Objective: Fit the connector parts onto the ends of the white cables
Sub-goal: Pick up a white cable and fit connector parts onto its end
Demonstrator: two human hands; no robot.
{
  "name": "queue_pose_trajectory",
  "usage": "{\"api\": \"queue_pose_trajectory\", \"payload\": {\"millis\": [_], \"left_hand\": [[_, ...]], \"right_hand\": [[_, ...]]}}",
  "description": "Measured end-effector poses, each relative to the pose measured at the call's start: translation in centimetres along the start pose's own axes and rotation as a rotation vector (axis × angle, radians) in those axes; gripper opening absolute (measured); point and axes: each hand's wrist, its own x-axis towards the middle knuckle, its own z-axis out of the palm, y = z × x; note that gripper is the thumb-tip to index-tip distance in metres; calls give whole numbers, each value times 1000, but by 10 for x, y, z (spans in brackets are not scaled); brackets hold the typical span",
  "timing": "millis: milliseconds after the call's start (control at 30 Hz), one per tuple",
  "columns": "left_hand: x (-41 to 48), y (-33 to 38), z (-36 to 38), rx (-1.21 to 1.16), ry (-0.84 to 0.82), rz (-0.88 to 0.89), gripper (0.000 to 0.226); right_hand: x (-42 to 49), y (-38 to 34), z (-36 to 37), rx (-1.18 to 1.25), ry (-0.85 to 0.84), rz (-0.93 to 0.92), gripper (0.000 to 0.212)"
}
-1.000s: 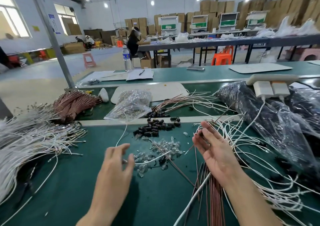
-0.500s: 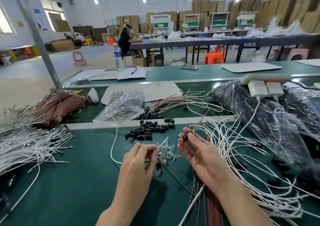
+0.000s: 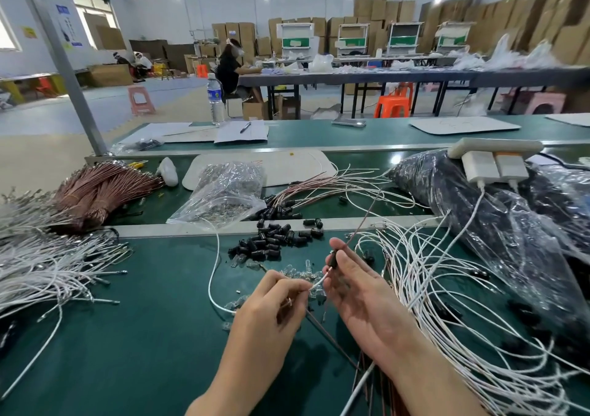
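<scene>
White cable (image 3: pixel 211 275): the left hand (image 3: pixel 271 304) pinches its free end between thumb and fingertips, other fingers curled in. The cable loops off to the left across the green bench (image 3: pixel 127 351) and comes back under that hand.

Right hand (image 3: pixel 364 297) is palm-up with most fingers relaxed. Its thumb and forefinger grip a black connector part (image 3: pixel 332 260), and a thin brown wire (image 3: pixel 362 224) runs up out of it.

The cable tip sits right at the connector's lower end. Touching or just inserted, can't tell; too small.

Both hands are above a scatter of clear parts (image 3: pixel 297 273). A pile of loose black connectors (image 3: pixel 274 240) lies just beyond, near the bench divider.

More white cables: a tangled heap (image 3: pixel 447 288) right of the right hand, and a second heap (image 3: pixel 41 272) well off to the left.
</scene>
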Motion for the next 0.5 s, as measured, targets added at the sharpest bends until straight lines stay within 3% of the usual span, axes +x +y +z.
{"api": "queue_pose_trajectory", "payload": {"millis": [367, 500], "left_hand": [[-3, 0, -5, -80, 100, -121, 7], [-5, -1, -6, -102, 130, -177, 19]], "right_hand": [[-2, 15, 8, -76, -32, 50, 28], [-2, 20, 12, -58, -49, 49, 25]]}}
